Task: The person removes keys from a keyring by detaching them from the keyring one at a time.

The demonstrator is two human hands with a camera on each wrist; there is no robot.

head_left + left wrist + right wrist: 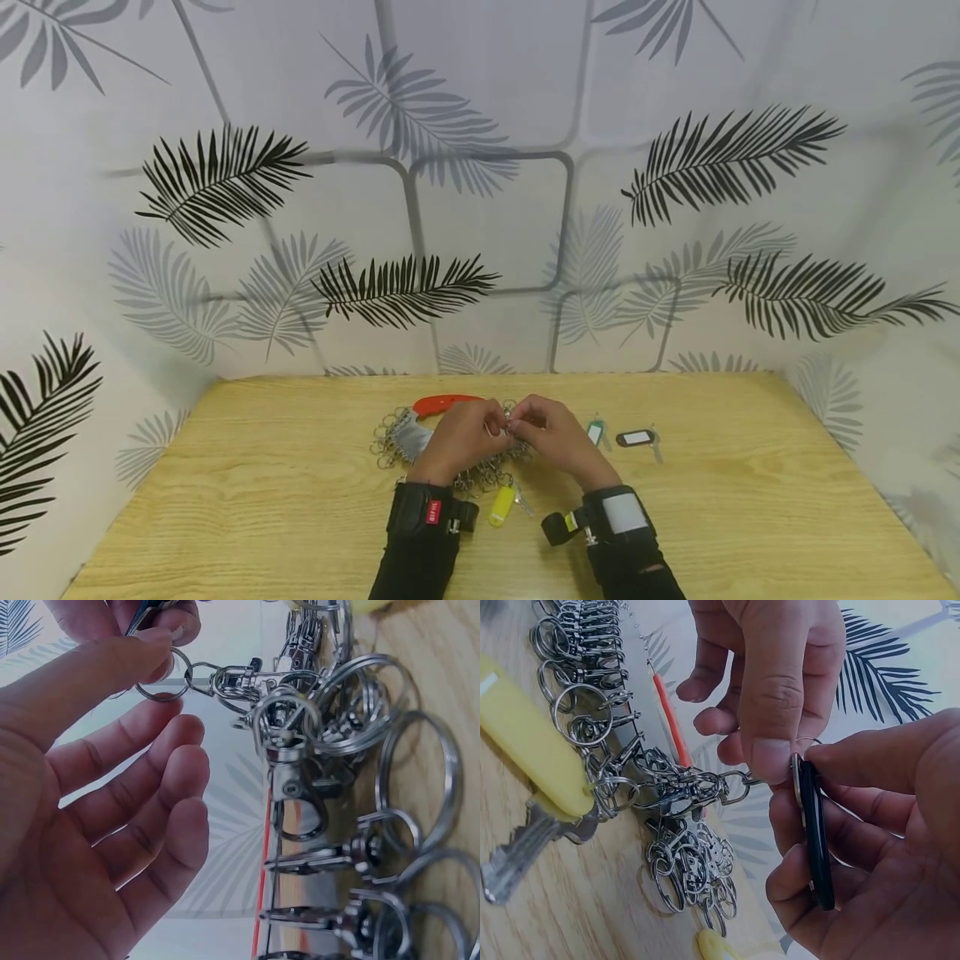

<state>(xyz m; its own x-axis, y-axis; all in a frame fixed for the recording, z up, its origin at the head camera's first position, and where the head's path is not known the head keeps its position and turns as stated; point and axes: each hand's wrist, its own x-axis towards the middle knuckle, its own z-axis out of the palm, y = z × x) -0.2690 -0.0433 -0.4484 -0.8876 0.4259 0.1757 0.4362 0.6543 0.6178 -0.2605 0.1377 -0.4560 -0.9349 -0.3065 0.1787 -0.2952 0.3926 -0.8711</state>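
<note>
In the head view, my left hand [465, 437] and right hand [555, 433] meet over a metal key holder [411, 439] with an orange handle [431, 406]. My left thumb and index finger pinch a split ring [163, 697], which links to a metal snap clip [238, 681] on the holder. In the right wrist view, my right hand [892, 832] grips a slim dark key tag [819, 844] with a strip of metal along its edge. Its upper end is right at the left thumb tip. Many clips and rings [585, 712] hang along the holder's edge.
A yellow key tag [502, 506] with a key [522, 502] lies at the holder's near side. Right of my hands on the wooden table [750, 500] are a green key tag [595, 432] and a black key tag [635, 437], each with a key. A leaf-patterned wall [495, 225] stands behind.
</note>
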